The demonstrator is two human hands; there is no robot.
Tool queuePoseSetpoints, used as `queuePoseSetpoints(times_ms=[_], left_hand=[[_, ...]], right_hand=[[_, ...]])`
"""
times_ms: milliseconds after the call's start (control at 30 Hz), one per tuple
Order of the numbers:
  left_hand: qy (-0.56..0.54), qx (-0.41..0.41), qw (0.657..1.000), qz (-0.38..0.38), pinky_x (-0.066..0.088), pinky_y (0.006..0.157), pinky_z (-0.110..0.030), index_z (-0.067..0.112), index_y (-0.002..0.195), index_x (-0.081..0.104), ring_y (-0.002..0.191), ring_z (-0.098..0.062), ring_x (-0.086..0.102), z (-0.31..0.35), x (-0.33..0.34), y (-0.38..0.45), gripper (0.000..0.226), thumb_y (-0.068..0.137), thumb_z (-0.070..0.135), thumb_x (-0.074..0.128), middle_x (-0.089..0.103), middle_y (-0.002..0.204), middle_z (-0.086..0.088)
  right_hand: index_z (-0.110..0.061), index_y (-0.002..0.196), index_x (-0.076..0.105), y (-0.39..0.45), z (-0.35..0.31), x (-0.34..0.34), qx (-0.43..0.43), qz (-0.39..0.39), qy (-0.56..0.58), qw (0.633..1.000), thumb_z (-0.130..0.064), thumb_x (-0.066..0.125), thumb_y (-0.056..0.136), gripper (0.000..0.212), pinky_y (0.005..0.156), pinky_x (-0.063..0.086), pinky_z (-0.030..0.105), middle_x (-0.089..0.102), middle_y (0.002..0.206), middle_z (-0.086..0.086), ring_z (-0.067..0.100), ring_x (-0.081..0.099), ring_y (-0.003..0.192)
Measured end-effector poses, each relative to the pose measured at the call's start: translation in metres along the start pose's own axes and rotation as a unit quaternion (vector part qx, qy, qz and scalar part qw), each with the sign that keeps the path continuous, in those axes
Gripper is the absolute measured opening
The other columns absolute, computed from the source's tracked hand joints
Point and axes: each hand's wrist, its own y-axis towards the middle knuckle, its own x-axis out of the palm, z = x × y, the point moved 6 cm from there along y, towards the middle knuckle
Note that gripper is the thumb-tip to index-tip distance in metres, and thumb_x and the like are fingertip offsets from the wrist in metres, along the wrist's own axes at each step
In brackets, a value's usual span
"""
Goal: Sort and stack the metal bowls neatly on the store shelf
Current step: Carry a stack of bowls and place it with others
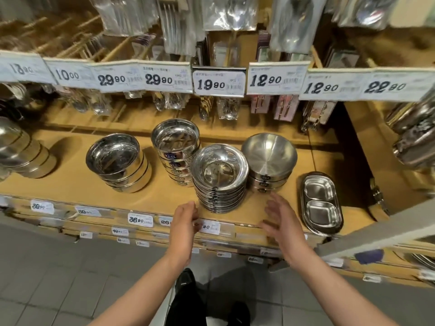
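The tall stack of shallow polished steel bowls (220, 178) stands near the front edge of the wooden store shelf (162, 196). Left hand (184, 223) and right hand (280, 220) flank it, fingers spread, holding nothing. The stack is probably heavy, rigid and slippery; grip low at the base, both sides.

You held both bare forearms stretched forward and angled slightly toward each other. Your left hand (184, 221) was open, palm facing inward, fingers straight and close together. Your right hand (280, 218) mirrored it, open with fingers loosely spread, palm turned toward the left; neither gripped anything.
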Motion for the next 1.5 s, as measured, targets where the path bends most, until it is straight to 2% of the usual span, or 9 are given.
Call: queuePoseSetpoints(times_ms=[167,367,533,733,1000,1167,1267,1400,1500], left_hand=[[0.007,0.006,1.0,-0.004,0.05,0.083,-0.043,0.014,0.104,0.059,0.091,-0.026,0.059,0.013,-0.014,-0.017,0.02,0.106,0.031,0.047,0.061,0.1,-0.014],[-0.02,0.037,0.999,0.023,0.05,0.073,-0.033,0.016,0.1,0.06,0.08,-0.014,0.064,0.046,-0.051,-0.032,0.02,0.105,0.032,0.049,0.064,0.097,-0.006],[-0.031,0.055,0.996,0.065,0.051,0.081,-0.035,0.015,0.103,0.06,0.092,-0.019,0.059,0.066,-0.108,-0.045,0.021,0.105,0.032,0.048,0.06,0.101,-0.006],[-0.066,0.062,0.989,0.115,0.039,0.072,-0.031,0.016,0.081,0.046,0.066,-0.013,0.04,0.078,-0.191,-0.049,0.028,0.106,0.027,0.044,0.042,0.07,0.005],[-0.101,0.047,0.983,0.143,0.03,0.064,-0.03,0.026,0.071,0.03,0.054,-0.01,0.027,0.082,-0.329,-0.045,0.036,0.107,0.024,0.039,0.027,0.064,0.009],[-0.079,0.038,0.988,0.125,0.035,0.067,-0.03,0.028,0.07,0.033,0.058,-0.011,0.03,0.1,-0.426,-0.019,0.033,0.1,0.034,0.046,0.028,0.068,0.007],[-0.065,0.036,0.991,0.11,0.039,0.069,-0.031,0.029,0.068,0.037,0.058,-0.01,0.037,0.114,-0.475,0.003,0.034,0.098,0.037,0.048,0.034,0.068,0.007],[-0.063,0.019,0.994,0.086,0.036,0.07,-0.031,0.028,0.07,0.04,0.061,-0.011,0.036,0.126,-0.505,0.035,0.036,0.105,0.031,0.044,0.036,0.07,0.006],[-0.08,-0.007,0.994,0.076,0.044,0.07,-0.027,0.025,0.078,0.051,0.068,-0.009,0.052,0.123,-0.507,0.065,0.029,0.106,0.03,0.046,0.052,0.072,0.007]], right_hand=[[-0.019,0.135,0.055,-0.024,-0.01,-0.01,-0.007,-0.005,-0.006,1.0,-0.029,0.043,0.109,0.031,0.109,0.047,0.05,0.057,0.139,0.01,0.023,0.054,0.126],[-0.02,0.116,0.064,-0.055,0.0,0.053,0.004,-0.114,-0.08,0.99,-0.033,0.055,0.102,0.021,0.085,0.057,0.036,0.067,0.122,0.006,0.018,0.065,0.111],[-0.021,0.119,0.067,-0.077,-0.003,0.121,-0.008,-0.214,-0.125,0.969,-0.036,0.051,0.104,0.027,0.092,0.059,0.039,0.07,0.121,0.003,0.015,0.067,0.113],[-0.023,0.122,0.066,-0.094,0.0,0.189,-0.011,-0.263,-0.154,0.953,-0.036,0.049,0.105,0.027,0.095,0.058,0.041,0.068,0.124,0.004,0.016,0.065,0.114],[-0.009,0.134,0.057,-0.102,0.024,0.299,0.032,-0.265,-0.163,0.95,-0.026,0.043,0.108,0.034,0.081,0.057,0.034,0.061,0.133,0.013,0.027,0.059,0.124],[-0.014,0.132,0.058,-0.103,0.051,0.381,0.038,-0.26,-0.135,0.955,-0.034,0.043,0.108,0.035,0.098,0.055,0.044,0.061,0.134,0.011,0.021,0.061,0.119],[-0.021,0.132,0.058,-0.102,0.065,0.423,0.035,-0.259,-0.131,0.956,-0.042,0.041,0.106,0.037,0.097,0.055,0.042,0.06,0.135,0.007,0.017,0.06,0.119],[-0.011,0.139,0.054,-0.099,0.072,0.453,0.099,-0.182,-0.107,0.973,-0.034,0.045,0.107,0.04,0.087,0.054,0.043,0.058,0.139,0.013,0.027,0.059,0.121],[-0.004,0.14,0.052,-0.103,0.069,0.456,0.138,-0.126,-0.088,0.978,-0.024,0.049,0.106,0.04,0.085,0.053,0.046,0.056,0.141,0.019,0.034,0.055,0.129]])
